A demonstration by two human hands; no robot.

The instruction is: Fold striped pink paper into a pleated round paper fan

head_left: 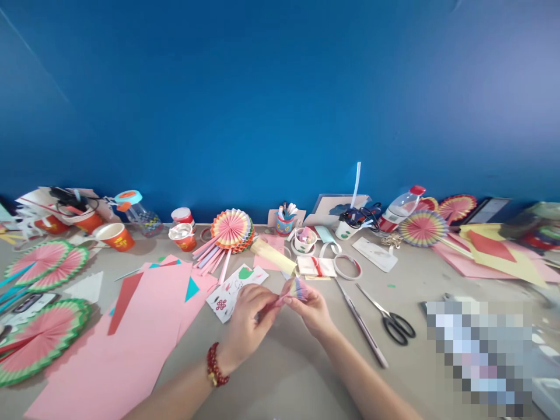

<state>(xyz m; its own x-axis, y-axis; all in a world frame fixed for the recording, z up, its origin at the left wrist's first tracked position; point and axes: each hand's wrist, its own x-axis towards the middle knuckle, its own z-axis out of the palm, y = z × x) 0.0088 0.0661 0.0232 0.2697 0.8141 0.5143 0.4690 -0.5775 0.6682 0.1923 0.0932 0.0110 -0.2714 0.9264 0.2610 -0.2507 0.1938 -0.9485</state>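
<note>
Hands (315,309) pinched closed, both gripping pleated multicoloured paper (300,289), held between them, above the table (284,385)

Pastel-striped folded paper (300,289), pink sheet (149,326), blue wall (280,105)

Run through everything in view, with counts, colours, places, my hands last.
wall: one, blue, behind
table: one, grey, underneath
fans: several, multicoloured, left, centre, right
large sheets: several, pink, left
loose sheets: several, yellow, pink, red, right
card: one, white, centre left
cups: several, red, back left
jar: one, clear, blue-lidded, back left
pen cup: one, blue, back centre
other cups: at least two, whitish, back centre-right
bottle: one, clear, red-capped, back right
tape roll: at least one, pale, centre right
scissors: one, black-handled, right
slim tool: one, grey, beside scissors
blurred area: one, contents unclear, lower right
smaller items: uncounted, mixed, throughout
pleated paper: one, multicoloured, centre
bracelet: one, dark red, left wrist
left hand: one, centre, gripping pleated paper
right hand: one, centre, likewise
</note>
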